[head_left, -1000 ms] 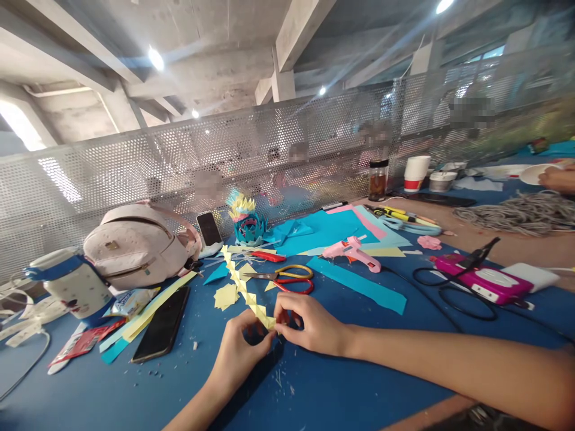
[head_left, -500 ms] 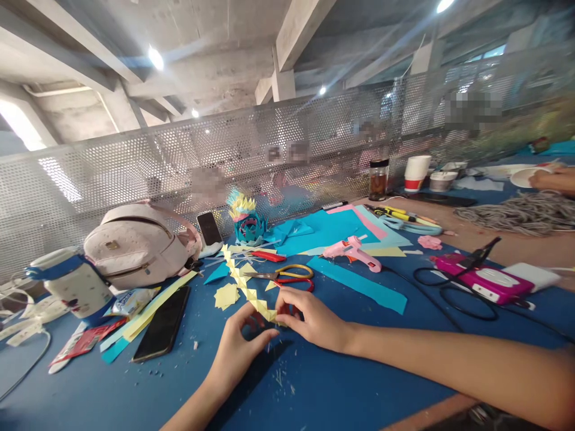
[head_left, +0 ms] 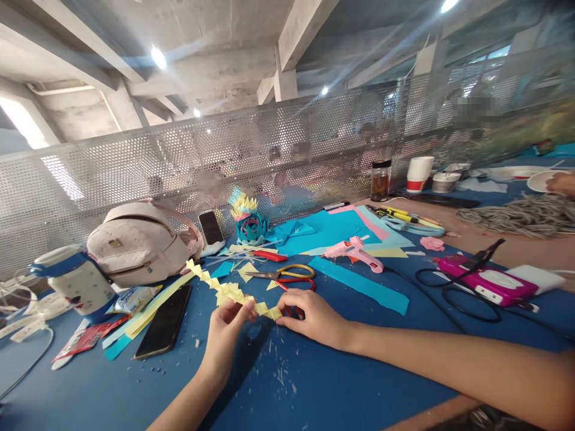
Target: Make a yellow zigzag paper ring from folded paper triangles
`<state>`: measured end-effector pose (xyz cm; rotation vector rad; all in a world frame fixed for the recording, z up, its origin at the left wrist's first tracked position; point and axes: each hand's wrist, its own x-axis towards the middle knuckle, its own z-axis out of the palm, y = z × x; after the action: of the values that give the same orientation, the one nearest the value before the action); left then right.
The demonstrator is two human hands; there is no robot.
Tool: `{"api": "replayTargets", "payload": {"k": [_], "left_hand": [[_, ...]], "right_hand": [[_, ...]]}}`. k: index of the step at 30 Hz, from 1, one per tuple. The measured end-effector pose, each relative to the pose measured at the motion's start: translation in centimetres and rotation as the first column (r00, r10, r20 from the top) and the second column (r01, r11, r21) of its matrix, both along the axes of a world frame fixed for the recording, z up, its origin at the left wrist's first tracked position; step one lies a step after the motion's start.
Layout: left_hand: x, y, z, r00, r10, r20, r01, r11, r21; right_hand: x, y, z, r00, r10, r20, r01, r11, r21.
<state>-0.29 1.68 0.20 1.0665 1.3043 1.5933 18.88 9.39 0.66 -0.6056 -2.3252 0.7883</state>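
Note:
A strip of folded yellow paper [head_left: 206,276] with a zigzag of points slants across the front of the blue table. My left hand [head_left: 227,326] is closed on its middle, thumb on the near side. At the strip's right end my right hand [head_left: 305,315] pinches the paper between thumb and fingers. Just beyond the right hand lie scissors [head_left: 291,274] with yellow and red handles. A small yellow paper piece [head_left: 247,272] rests by the blades. Farther back stands a blue, yellow and pink folded-paper model [head_left: 248,218].
A pink glue gun [head_left: 354,251] lies right of the scissors, near a blue paper strip [head_left: 363,284]. A magenta power strip [head_left: 487,280] with black cable is at right. Left are a black phone [head_left: 164,323], a bottle [head_left: 76,284] and a backpack [head_left: 135,239]. Another person's hand [head_left: 561,182] shows at far right.
My left hand has moved left and up and closed on the yellow strip. The strip's far end has swung left. My right hand still pinches the near end.

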Motion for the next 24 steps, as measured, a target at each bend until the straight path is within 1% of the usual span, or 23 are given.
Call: {"api": "replayTargets", "payload": {"k": [3,6,8,12,15,17,20,22,24], "left_hand": [[0.06,0.07,-0.11,0.997,-0.056,0.045,0.056,0.998,0.007],[0.21,0.09,-0.07,0.99,-0.139,0.014,0.139,0.99,-0.003],[0.3,0.04,0.04,0.986,-0.165,-0.022,0.164,0.986,-0.027],[0.35,-0.15,0.32,0.989,-0.137,-0.063,0.135,0.99,-0.034],[0.32,-0.23,0.37,0.99,-0.113,-0.083,0.112,0.994,-0.015],[0.31,-0.22,0.32,0.991,-0.108,-0.084,0.108,0.994,-0.007],[0.35,-0.17,0.26,0.992,-0.116,-0.054,0.116,0.993,-0.001],[0.41,-0.22,0.31,0.985,-0.166,-0.044,0.166,0.986,0.004],[0.51,-0.39,0.46,0.964,-0.262,-0.051,0.263,0.965,0.012]], "right_hand": [[-0.07,0.03,-0.13,1.0,-0.011,0.003,0.011,1.0,0.003],[-0.03,0.15,-0.37,1.0,-0.002,0.0,0.002,1.0,0.006],[0.03,0.22,-0.44,1.0,0.012,0.0,-0.012,1.0,0.004],[0.15,0.16,-0.09,0.996,0.086,0.002,-0.086,0.996,0.005],[0.17,0.0,0.27,0.991,0.126,-0.033,-0.126,0.992,0.014],[0.15,-0.05,0.28,0.989,0.143,-0.045,-0.142,0.99,0.023],[0.16,0.09,-0.04,0.987,0.161,-0.017,-0.159,0.985,0.064],[0.23,0.38,-0.26,0.98,0.2,0.025,-0.201,0.973,0.117],[0.33,0.9,-0.28,0.957,0.274,0.093,-0.287,0.938,0.192]]}}
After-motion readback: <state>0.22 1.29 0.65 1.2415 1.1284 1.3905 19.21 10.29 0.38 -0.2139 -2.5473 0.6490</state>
